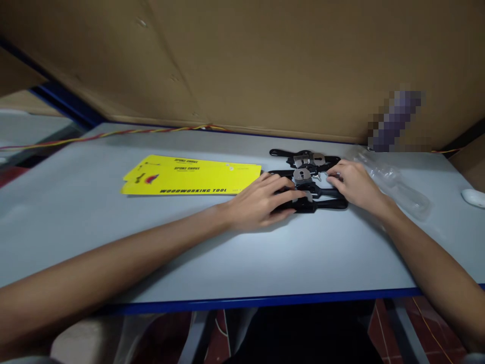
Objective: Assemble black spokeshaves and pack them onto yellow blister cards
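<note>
Several black spokeshaves with silvery metal plates lie side by side across the table. The farthest spokeshave shows most of its length, while the nearest spokeshave has its left handle covered by fingers. My left hand rests over the left ends of the nearer ones, fingers spread and touching them. At the right ends, my right hand has its thumb and fingers bent together in a pinch. Something small and bright shows at those fingertips, too small to name. Yellow printed cards lie overlapped beside my left hand.
Clear plastic packaging lies right of my right hand. A white rounded object sits at the far right. A cardboard wall stands behind the table, with a twisted red-yellow wire along its foot. One back-right patch is pixelated.
</note>
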A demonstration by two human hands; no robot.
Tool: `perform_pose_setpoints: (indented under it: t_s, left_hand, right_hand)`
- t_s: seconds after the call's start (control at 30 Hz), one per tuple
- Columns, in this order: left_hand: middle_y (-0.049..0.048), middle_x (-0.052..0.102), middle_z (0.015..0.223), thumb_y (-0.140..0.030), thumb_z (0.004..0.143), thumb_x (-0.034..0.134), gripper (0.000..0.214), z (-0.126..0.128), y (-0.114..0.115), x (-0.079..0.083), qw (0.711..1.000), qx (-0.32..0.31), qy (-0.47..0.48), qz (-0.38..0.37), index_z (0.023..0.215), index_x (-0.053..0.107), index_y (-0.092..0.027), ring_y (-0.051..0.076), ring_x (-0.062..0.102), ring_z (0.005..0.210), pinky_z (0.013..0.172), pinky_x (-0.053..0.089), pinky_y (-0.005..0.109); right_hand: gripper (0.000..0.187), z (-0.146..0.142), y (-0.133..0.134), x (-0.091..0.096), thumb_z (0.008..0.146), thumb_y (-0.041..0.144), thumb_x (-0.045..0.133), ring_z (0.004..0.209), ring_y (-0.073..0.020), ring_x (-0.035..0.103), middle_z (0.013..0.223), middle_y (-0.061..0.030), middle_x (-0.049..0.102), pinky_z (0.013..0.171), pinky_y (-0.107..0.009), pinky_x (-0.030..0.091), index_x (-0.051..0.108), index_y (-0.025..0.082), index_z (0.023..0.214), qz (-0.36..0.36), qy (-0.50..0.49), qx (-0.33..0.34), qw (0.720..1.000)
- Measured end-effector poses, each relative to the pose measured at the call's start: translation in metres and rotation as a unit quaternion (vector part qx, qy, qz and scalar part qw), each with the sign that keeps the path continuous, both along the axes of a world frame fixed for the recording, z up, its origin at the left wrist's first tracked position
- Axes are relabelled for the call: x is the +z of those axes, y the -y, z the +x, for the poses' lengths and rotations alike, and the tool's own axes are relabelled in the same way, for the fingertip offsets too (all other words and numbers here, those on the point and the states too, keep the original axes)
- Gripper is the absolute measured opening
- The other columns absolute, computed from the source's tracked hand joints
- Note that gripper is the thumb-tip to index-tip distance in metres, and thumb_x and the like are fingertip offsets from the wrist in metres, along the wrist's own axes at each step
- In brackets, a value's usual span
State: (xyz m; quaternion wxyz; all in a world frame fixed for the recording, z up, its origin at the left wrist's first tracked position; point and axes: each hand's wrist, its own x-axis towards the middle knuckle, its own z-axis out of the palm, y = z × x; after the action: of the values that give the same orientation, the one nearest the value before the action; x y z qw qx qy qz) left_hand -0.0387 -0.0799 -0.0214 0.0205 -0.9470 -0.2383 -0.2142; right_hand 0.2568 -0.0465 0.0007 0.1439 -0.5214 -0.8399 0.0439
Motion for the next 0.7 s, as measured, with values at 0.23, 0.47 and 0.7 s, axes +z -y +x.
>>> perform_pose_setpoints:
  t_s: [0.23, 0.47, 0.7]
  left_hand:
    - [0.0091, 0.075, 0.100, -0.046, 0.109, 0.048, 0.045, 0.000, -0.001, -0.003, 0.999, 0.035, 0.000, -0.028, 0.141, 0.067, -0.020, 0.024, 0.061, 0.092, 0.083, 0.043, 0.037]
    - [0.0058, 0.074, 0.088, -0.047, 0.110, 0.045, 0.047, 0.004, -0.001, 0.002, 0.995, 0.049, 0.001, -0.091, 0.136, 0.068, -0.017, 0.020, 0.064, 0.080, 0.082, 0.040, 0.036]
    - [0.0040, 0.073, 0.084, -0.042, 0.109, 0.045, 0.041, 0.006, -0.001, 0.002, 0.992, 0.052, 0.015, -0.114, 0.133, 0.067, -0.017, 0.019, 0.064, 0.076, 0.084, 0.040, 0.037]
  right_hand:
    - [0.025, -0.021, 0.034, 0.022, 0.106, 0.027, 0.058, 0.076, -0.0185, 0.067, 0.090, -0.0068, 0.079, 0.075, -0.032, 0.046, 0.081, 0.018, 0.105, 0.009, -0.106, 0.141, 0.984]
    - [0.023, -0.025, 0.042, 0.015, 0.106, 0.025, 0.059, 0.068, -0.0158, 0.066, 0.090, -0.0051, 0.082, 0.071, -0.030, 0.045, 0.081, 0.018, 0.109, -0.067, -0.077, 0.205, 0.973]
    - [0.025, -0.018, 0.037, 0.014, 0.107, 0.025, 0.055, 0.080, -0.0202, 0.071, 0.096, -0.0083, 0.082, 0.075, -0.032, 0.048, 0.079, 0.018, 0.109, -0.014, -0.046, 0.204, 0.978]
